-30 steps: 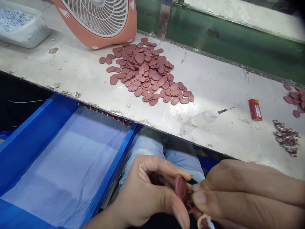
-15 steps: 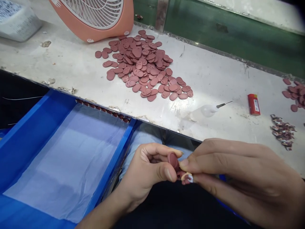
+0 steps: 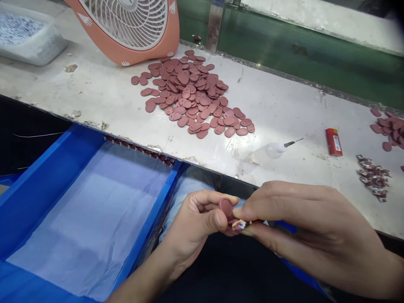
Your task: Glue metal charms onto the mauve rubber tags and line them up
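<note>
On the wearer's side of the one bottle [image 3: 273, 150], one oval disc [image 3: 226, 207] tilts near upright, clamped in the left hand [image 3: 186, 231], the nearer; the right hand [image 3: 306, 229] pinches one painted piece [image 3: 240, 224] beside it, the loose discs [image 3: 183, 77] beyond counting.
</note>
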Action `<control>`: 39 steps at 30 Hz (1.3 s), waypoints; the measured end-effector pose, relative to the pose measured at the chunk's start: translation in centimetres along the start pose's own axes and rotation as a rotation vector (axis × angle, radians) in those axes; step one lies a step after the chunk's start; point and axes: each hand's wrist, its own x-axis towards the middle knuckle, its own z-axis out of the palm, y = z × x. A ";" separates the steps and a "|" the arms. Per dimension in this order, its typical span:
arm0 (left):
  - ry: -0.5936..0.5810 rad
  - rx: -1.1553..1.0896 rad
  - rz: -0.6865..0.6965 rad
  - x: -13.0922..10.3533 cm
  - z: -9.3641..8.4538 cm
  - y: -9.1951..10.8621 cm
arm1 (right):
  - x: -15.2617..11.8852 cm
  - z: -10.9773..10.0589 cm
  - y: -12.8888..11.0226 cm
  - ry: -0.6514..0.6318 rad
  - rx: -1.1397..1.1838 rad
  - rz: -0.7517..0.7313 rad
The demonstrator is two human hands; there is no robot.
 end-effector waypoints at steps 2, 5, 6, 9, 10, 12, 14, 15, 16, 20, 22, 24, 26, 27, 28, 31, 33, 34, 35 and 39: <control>-0.010 0.003 -0.005 0.1 -0.3 -0.1 | 0.1 0.0 0.0 -0.002 0.008 0.005; -0.032 -0.011 -0.034 0.2 -0.9 -0.4 | 0.2 0.1 0.0 0.011 0.024 0.027; -0.031 -0.023 -0.048 0.2 -1.1 -0.5 | 0.2 0.1 0.0 0.026 0.027 0.032; -0.033 -0.040 -0.081 0.3 -1.8 -0.8 | 0.3 0.3 0.1 0.079 0.015 0.033; -0.039 -0.038 -0.086 0.4 -2.0 -0.8 | 0.3 0.5 0.1 0.094 0.011 0.032; -0.064 -0.030 -0.086 0.4 -2.3 -0.7 | 0.3 0.8 0.2 0.105 0.003 0.046; -0.080 -0.031 -0.080 0.4 -2.5 -0.6 | 0.3 1.3 0.2 0.101 -0.015 0.076; -0.087 -0.031 -0.078 0.4 -2.6 -0.5 | 0.3 1.5 0.2 0.099 -0.021 0.091; -0.092 -0.032 -0.077 0.3 -2.6 -0.5 | 0.3 1.7 0.2 0.098 -0.025 0.101; -0.097 -0.032 -0.071 0.1 -2.8 -0.2 | 0.7 2.3 0.0 0.109 -0.014 0.099; -0.110 -0.031 -0.066 0.0 -2.9 -0.1 | 1.0 2.5 -0.1 0.106 -0.012 0.092; -0.130 -0.030 -0.056 0.0 -2.9 0.1 | 1.2 2.7 -0.2 0.089 -0.009 0.100; -0.131 -0.021 -0.041 0.0 -3.1 0.3 | 1.5 3.0 -0.2 0.087 0.002 0.106; -0.123 -0.011 -0.039 0.0 -3.3 0.4 | 1.7 3.2 -0.2 0.100 0.013 0.100; -0.108 0.002 -0.039 0.0 -3.5 0.5 | 1.8 3.5 -0.2 0.127 0.019 0.084; 0.013 0.043 -0.003 0.0 -4.0 0.7 | 2.3 4.7 0.0 0.265 -0.043 0.019; 0.180 0.054 0.114 -0.3 -4.2 0.8 | 2.5 5.8 0.3 0.373 -0.158 -0.018; 0.260 0.064 0.188 -0.4 -4.2 0.7 | 2.5 6.5 0.5 0.424 -0.225 -0.041; 0.323 0.081 0.259 -0.6 -4.2 0.7 | 2.5 7.2 0.8 0.468 -0.284 -0.070; 0.386 0.198 0.414 -1.2 -3.9 0.7 | 2.7 9.6 1.9 0.536 -0.394 -0.193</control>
